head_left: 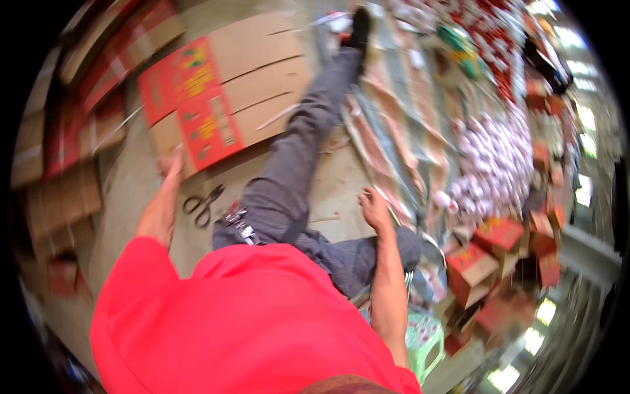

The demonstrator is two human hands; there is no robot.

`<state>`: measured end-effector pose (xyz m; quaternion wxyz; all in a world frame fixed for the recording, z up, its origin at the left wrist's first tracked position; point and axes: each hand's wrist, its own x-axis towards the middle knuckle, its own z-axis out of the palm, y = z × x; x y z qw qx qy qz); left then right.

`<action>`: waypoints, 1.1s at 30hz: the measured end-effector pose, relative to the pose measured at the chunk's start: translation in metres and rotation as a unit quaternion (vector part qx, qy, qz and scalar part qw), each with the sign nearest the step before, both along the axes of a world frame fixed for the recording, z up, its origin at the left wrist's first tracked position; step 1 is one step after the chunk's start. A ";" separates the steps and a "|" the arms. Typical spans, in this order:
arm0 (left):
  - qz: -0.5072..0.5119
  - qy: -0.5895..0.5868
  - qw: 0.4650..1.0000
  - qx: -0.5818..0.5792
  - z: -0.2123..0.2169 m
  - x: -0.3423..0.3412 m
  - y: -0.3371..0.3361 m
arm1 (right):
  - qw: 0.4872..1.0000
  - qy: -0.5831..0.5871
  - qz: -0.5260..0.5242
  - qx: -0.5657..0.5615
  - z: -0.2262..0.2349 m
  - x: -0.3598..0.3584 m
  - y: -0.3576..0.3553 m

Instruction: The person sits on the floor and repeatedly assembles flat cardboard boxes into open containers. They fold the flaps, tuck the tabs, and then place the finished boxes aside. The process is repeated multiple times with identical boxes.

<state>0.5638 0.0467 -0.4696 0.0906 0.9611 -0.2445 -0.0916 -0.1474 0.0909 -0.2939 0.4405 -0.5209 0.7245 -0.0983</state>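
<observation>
My left hand (172,162) is at the near left edge of a flattened cardboard box (262,79), brown with red printed panels, lying on the floor. Its fingers seem closed on that edge, though motion blurs them. A pair of dark-handled scissors (202,206) lies on the floor to the right of my left forearm. Over the floor near my bent right knee hangs my right hand (376,209). Its fingers are loosely curled and a little apart, and I see nothing in them. My left leg stretches out beside the flattened box.
Stacked cartons (62,177) stand at the left. Toward the right, a striped sheet (400,118) carries a heap of whitish-purple bulbs in netting (495,157). Red-and-brown boxes (471,272) pile up at the lower right, near a green plastic stool (425,338).
</observation>
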 end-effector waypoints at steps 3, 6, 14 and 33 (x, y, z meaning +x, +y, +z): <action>0.107 0.101 0.988 0.038 0.033 -0.010 0.048 | 0.999 -0.003 0.032 0.030 -0.005 0.022 -0.008; 0.112 0.104 0.985 0.081 0.038 -0.006 0.094 | 0.992 0.022 0.122 0.021 -0.021 0.021 -0.001; 0.107 0.062 0.992 0.016 0.051 -0.037 0.087 | 0.993 0.002 0.109 0.052 -0.017 0.010 -0.014; -0.224 0.387 0.807 -0.387 0.346 -0.073 -0.006 | 0.987 0.020 0.159 -0.009 -0.031 -0.003 -0.026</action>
